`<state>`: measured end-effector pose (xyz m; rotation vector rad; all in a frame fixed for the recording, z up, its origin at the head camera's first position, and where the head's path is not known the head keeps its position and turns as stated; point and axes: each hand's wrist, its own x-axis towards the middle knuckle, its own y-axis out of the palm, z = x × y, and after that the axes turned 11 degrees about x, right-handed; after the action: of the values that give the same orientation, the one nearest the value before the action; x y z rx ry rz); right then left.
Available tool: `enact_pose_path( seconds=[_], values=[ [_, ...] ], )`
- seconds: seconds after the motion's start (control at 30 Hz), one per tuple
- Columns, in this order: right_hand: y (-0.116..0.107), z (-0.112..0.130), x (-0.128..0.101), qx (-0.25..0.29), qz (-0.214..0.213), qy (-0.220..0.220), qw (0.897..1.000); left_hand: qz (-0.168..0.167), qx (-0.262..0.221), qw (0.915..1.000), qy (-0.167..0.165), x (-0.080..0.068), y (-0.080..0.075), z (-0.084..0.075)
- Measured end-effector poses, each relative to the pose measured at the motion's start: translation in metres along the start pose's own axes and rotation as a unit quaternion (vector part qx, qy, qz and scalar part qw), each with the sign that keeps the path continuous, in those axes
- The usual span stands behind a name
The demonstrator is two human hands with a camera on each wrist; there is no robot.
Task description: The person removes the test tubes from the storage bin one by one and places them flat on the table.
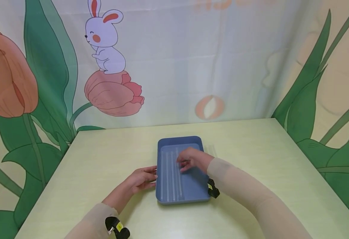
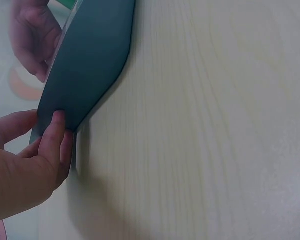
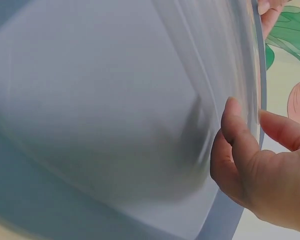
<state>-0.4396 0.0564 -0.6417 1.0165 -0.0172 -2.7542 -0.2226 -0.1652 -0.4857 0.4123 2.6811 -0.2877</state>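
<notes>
A blue tray [image 1: 192, 191] lies in the middle of the table, with several clear tubes [image 1: 170, 176] lying lengthwise along its left half. My right hand [image 1: 192, 160] hovers over the tray. Its thumb [image 3: 233, 131] and forefinger curl round one clear tube [image 3: 246, 85], which is blurred in the right wrist view. My left hand [image 1: 142, 179] rests on the table beside the tray. Its nearly straight fingers [image 2: 54, 136] touch the tray's outer left wall [image 2: 87, 60], and the thumb reaches the rim.
The pale wooden table [image 1: 267, 156] stretches round the tray on all sides. A printed cloth with a rabbit [image 1: 104, 43] and tulips hangs right behind the table's far edge and along both sides.
</notes>
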Motion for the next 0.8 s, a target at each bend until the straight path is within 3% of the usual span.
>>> enact_pose_path(
  seconds=[0.03,0.1,0.23,0.27,0.3,0.4,0.5,0.57,0.6,0.8],
  values=[
    [0.006,0.009,-0.036,-0.005,0.001,-0.005,1.0,0.001,0.0,1.0,0.0,0.0,0.0,0.0],
    [0.013,0.021,-0.075,-0.008,0.002,-0.006,1.0,0.002,0.0,1.0,0.0,0.001,0.0,0.001],
    [0.019,0.043,-0.147,0.004,0.029,-0.014,0.999,0.001,-0.001,1.0,-0.003,0.001,0.0,0.001],
    [0.019,0.045,-0.149,0.008,0.032,-0.012,0.999,0.0,-0.001,1.0,-0.003,0.001,-0.001,0.001],
    [0.021,0.05,-0.166,0.01,0.033,-0.017,0.999,-0.001,-0.002,1.0,-0.004,0.001,-0.001,0.001],
    [0.033,0.065,-0.217,0.0,0.007,-0.025,1.0,-0.003,-0.003,1.0,-0.006,0.001,-0.001,0.0],
    [0.033,0.073,-0.235,0.0,-0.001,-0.035,0.999,-0.002,0.001,1.0,-0.008,0.001,0.0,0.0],
    [0.03,0.077,-0.234,0.004,0.001,-0.04,0.999,-0.001,0.001,1.0,-0.009,0.001,0.001,0.0],
    [0.023,0.076,-0.222,0.015,0.022,-0.043,0.999,0.002,0.002,1.0,-0.007,0.001,0.0,0.0],
    [0.013,0.088,-0.234,0.011,0.039,-0.051,0.998,0.001,-0.001,1.0,-0.007,-0.001,0.0,-0.002]
  ],
)
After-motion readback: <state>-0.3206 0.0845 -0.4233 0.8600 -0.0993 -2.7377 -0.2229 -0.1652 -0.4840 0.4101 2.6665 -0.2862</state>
